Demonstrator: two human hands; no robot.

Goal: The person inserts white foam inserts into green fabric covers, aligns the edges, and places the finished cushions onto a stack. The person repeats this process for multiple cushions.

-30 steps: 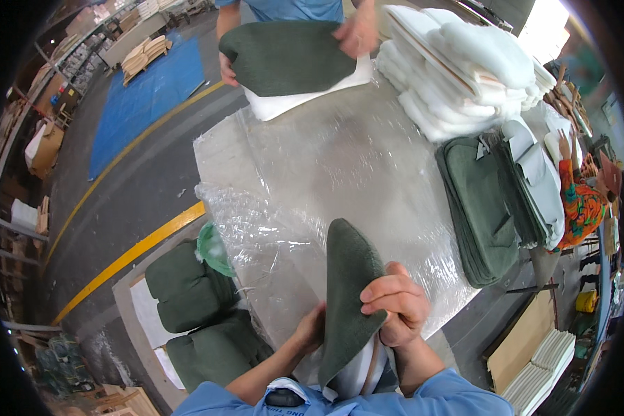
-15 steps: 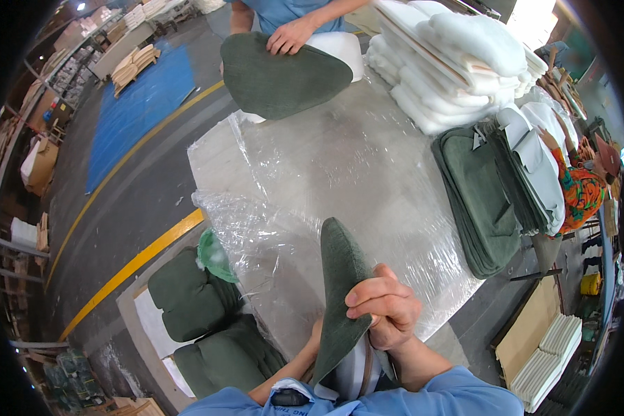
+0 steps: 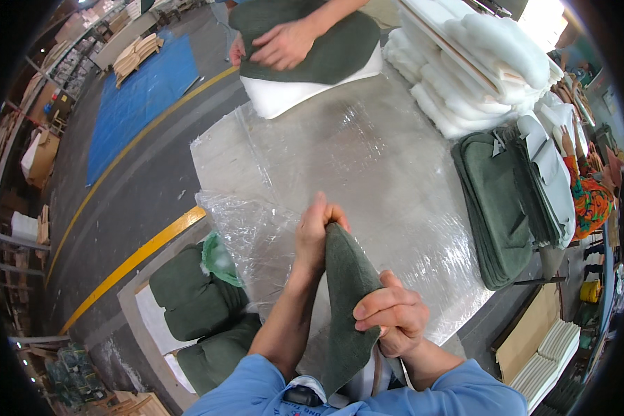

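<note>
A dark green fabric cushion cover (image 3: 348,305) is held upright on edge close to my body, above the near side of the table. My left hand (image 3: 317,225) is closed on its far upper corner, thumb pointing up. Lower on the right edge, my right hand (image 3: 394,312) pinches the cover with bent fingers. Something pale, partly hidden, shows inside or behind the cover near my shirt. At the far side of the table, a co-worker's hand (image 3: 284,45) lies on another green cover (image 3: 326,41) over a white foam pad (image 3: 284,98).
Clear plastic film covers the table (image 3: 347,166). White padding (image 3: 464,69) is stacked at the far right, with green covers (image 3: 496,208) nearer. Left of the table are finished-looking green cushions (image 3: 194,291) and a green bag (image 3: 220,260). Another person in a bright patterned top (image 3: 593,204) is beyond.
My left hand has risen from behind the cover to its far upper corner. My right hand keeps its grip. The co-worker's cover has shifted, baring more of the white pad.
</note>
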